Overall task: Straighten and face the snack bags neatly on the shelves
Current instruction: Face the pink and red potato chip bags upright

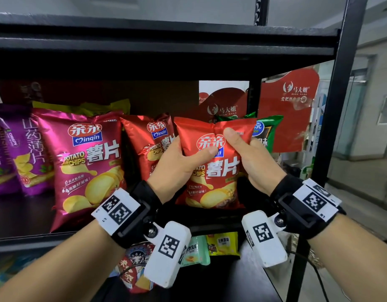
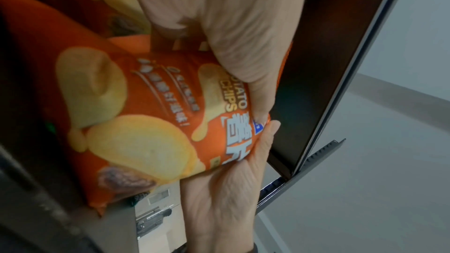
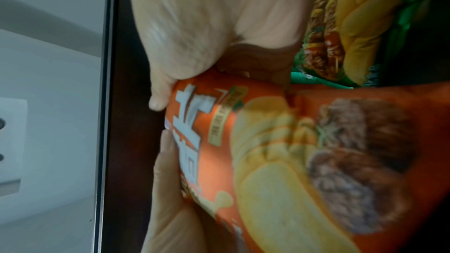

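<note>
Two hands hold one red chip bag (image 1: pixel 212 162) at centre frame, upright, label facing the camera, its bottom edge at the front lip of the black shelf (image 1: pixel 35 236).

Surroundings: second red bag (image 1: pixel 150 144) just left of it, partly covered by the left hand (image 1: pixel 177 164). Magenta bag (image 1: pixel 88 164) further left, leaning; yellow bag (image 1: pixel 105 106) behind that; purple bags (image 1: pixel 16 149) at far left. Green bag (image 1: pixel 267 131) directly behind the held bag's right edge, touching or nearly so. Red cardboard displays (image 1: pixel 288 105) at upper right, behind the black upright post (image 1: pixel 341 94). Lower shelf at bottom centre shows small yellow and green packets (image 1: pixel 210 247).

Left hand: thumb across the bag's front at mid-height, fingers wrapped behind the left edge; left wrist view confirms the grip (image 2: pixel 238 64). Right hand (image 1: pixel 253 158): thumb pressed near the top seam, fingers curled round the right edge; right wrist view shows the same bag (image 3: pixel 316 161) clasped by it. Both wrists carry black straps with white marker blocks.
</note>
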{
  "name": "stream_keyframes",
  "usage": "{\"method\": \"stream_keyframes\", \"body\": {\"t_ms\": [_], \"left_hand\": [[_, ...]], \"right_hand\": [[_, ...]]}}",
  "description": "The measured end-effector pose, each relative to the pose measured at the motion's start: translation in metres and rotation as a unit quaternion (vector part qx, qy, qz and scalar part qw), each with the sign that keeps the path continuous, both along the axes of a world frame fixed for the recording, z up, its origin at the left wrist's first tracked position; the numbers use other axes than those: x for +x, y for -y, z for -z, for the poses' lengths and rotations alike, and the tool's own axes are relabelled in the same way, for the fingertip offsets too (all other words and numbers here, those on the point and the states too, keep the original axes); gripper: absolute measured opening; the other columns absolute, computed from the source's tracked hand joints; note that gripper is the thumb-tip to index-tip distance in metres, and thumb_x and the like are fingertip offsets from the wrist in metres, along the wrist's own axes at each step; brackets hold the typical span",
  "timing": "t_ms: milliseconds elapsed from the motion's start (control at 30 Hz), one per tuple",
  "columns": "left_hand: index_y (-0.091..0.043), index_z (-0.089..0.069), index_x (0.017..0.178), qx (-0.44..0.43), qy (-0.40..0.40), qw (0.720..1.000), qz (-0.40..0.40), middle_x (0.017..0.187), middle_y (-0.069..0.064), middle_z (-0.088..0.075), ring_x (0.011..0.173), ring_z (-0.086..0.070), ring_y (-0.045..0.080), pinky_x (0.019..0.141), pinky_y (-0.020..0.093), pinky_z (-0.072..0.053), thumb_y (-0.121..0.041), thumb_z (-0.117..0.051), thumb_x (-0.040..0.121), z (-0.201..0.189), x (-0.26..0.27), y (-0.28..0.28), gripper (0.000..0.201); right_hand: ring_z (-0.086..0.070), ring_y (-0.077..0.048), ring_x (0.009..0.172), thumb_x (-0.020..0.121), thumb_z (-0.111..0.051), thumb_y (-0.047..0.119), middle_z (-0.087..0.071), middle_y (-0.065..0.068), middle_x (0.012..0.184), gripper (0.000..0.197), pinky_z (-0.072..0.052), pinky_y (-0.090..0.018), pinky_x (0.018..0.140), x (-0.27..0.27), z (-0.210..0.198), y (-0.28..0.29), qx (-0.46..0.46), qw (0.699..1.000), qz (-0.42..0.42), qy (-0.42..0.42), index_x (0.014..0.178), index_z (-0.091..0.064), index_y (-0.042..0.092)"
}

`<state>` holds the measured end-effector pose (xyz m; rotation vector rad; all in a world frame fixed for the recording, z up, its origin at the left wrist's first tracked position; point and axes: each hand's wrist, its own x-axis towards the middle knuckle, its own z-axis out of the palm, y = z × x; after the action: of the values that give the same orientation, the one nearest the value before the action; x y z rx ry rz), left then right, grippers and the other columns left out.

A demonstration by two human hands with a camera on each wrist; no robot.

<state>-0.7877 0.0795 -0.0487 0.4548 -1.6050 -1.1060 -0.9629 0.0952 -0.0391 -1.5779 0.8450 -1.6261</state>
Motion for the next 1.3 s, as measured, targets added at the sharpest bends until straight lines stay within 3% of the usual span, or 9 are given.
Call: {"method": "stream_keyframes", "body": {"t_ms": [167,400,533,600,700,767,1000,1167,1300], "left_hand": [[-0.026,-0.059,0.126,-0.016,0.040,0.999,0.009,0.117,0.001,-0.074,0.106,-0.072,0.020,0.083,0.026,-0.059,-0.027,-0.085,0.078,0.011,0.005,-0.002,0.054],[-0.025,-0.051,0.127,0.017,0.117,0.993,-0.013,0.112,-0.006,-0.074,0.103,-0.071,0.010,0.079,0.018,-0.056,-0.007,-0.087,0.072,0.027,0.012,-0.003,0.069],[-0.026,-0.047,0.128,0.023,0.121,0.992,-0.014,0.112,-0.002,-0.074,0.103,-0.072,0.010,0.082,0.024,-0.059,-0.005,-0.087,0.068,0.020,0.014,-0.007,0.076],[-0.021,-0.037,0.141,0.017,0.108,0.994,-0.009,0.123,0.001,-0.069,0.109,-0.070,0.015,0.090,0.035,-0.059,-0.011,-0.088,0.065,0.012,0.015,-0.014,0.092],[-0.031,-0.020,0.149,-0.011,0.090,0.996,0.025,0.131,-0.007,-0.061,0.115,-0.067,0.011,0.085,0.028,-0.059,-0.010,-0.089,0.063,0.002,0.022,-0.023,0.113],[-0.046,-0.008,0.152,-0.057,0.094,0.993,0.043,0.140,-0.013,-0.048,0.123,-0.061,0.009,0.088,0.028,-0.057,-0.012,-0.089,0.065,-0.007,0.032,-0.030,0.125],[-0.038,-0.036,0.151,-0.391,0.239,0.885,-0.088,0.167,-0.004,-0.006,0.154,-0.013,0.014,0.120,0.043,-0.034,-0.056,-0.082,0.065,-0.021,0.050,-0.047,0.099],[-0.013,-0.056,0.136,-0.512,0.188,0.827,-0.136,0.152,0.009,-0.047,0.148,-0.034,0.028,0.119,0.061,-0.023,-0.025,-0.084,0.078,-0.027,0.041,-0.054,0.065],[0.000,-0.064,0.118,-0.561,0.117,0.808,-0.135,0.129,0.019,-0.062,0.132,-0.054,0.038,0.113,0.057,-0.038,-0.001,-0.083,0.078,-0.027,0.033,-0.063,0.045]], "right_hand": [[-0.070,-0.023,0.106,0.081,-0.074,0.034,-0.073,-0.004,0.115,0.035,-0.057,-0.037,0.089,0.004,0.015,-0.007,0.004,0.998,-0.050,-0.042,0.115,-0.069,0.024],[-0.068,-0.020,0.109,0.074,-0.077,0.025,-0.073,-0.003,0.117,0.052,-0.055,-0.034,0.095,0.002,0.035,-0.011,0.039,0.993,-0.075,-0.084,0.123,-0.062,0.018],[-0.069,-0.015,0.107,0.076,-0.075,0.029,-0.074,0.001,0.113,0.035,-0.054,-0.027,0.095,0.006,0.037,-0.019,0.062,0.990,-0.080,-0.102,0.111,-0.069,0.026],[-0.072,-0.010,0.097,0.077,-0.072,0.036,-0.077,0.004,0.102,0.021,-0.055,-0.019,0.085,0.009,0.025,-0.027,0.067,0.990,-0.074,-0.098,0.097,-0.076,0.029],[-0.068,-0.001,0.061,0.079,-0.067,0.044,-0.072,0.009,0.064,0.022,-0.051,-0.012,0.059,0.011,0.003,-0.044,0.052,0.992,-0.060,-0.096,0.063,-0.075,0.031],[-0.070,-0.013,0.060,0.079,-0.069,0.045,-0.075,-0.001,0.072,0.023,-0.055,-0.024,0.050,0.009,-0.010,-0.053,0.058,0.993,-0.062,-0.083,0.079,-0.074,0.023],[-0.064,-0.025,0.052,0.076,-0.069,0.045,-0.073,-0.017,0.087,0.047,-0.050,-0.022,0.039,-0.004,-0.044,-0.076,0.146,0.984,-0.102,-0.028,0.107,-0.064,0.009],[-0.059,-0.015,0.039,0.071,-0.072,0.043,-0.070,-0.020,0.087,0.056,-0.048,-0.020,0.032,-0.003,-0.053,-0.085,0.296,0.937,-0.184,-0.003,0.114,-0.065,0.007],[-0.060,-0.015,0.041,0.075,-0.073,0.042,-0.068,-0.024,0.086,0.044,-0.049,-0.021,0.033,-0.007,-0.054,-0.089,0.329,0.908,-0.260,0.014,0.100,-0.076,0.006]]}}
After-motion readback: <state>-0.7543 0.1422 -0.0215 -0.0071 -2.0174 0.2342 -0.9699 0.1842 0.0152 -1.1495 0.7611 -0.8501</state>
